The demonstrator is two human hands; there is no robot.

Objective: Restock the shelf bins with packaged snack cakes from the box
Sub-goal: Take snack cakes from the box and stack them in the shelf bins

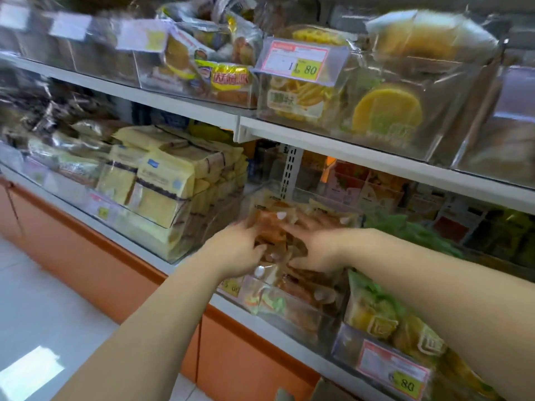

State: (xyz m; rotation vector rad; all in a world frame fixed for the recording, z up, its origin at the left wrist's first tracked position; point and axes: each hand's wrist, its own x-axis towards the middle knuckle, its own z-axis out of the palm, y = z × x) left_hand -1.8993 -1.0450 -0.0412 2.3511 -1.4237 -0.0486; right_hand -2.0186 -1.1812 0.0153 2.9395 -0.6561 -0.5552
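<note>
Both hands reach into a clear plastic bin (301,314) on the lower shelf. My left hand (237,250) and my right hand (315,250) grip a bunch of clear-wrapped brown snack cakes (275,235) from either side, over the bin's open top. More of the same brown cakes (301,285) lie inside the bin below the hands. The frame is blurred, so single packets are hard to tell apart. A brown corner of the cardboard box (327,390) shows at the bottom edge.
Left of this bin stands a bin of pale yellow packets (162,180); to the right a bin of green-and-yellow packets (385,319). The upper shelf (289,125) overhangs with bins and a price tag (298,62). Orange cabinet fronts (95,256) and white floor (43,314) lie below.
</note>
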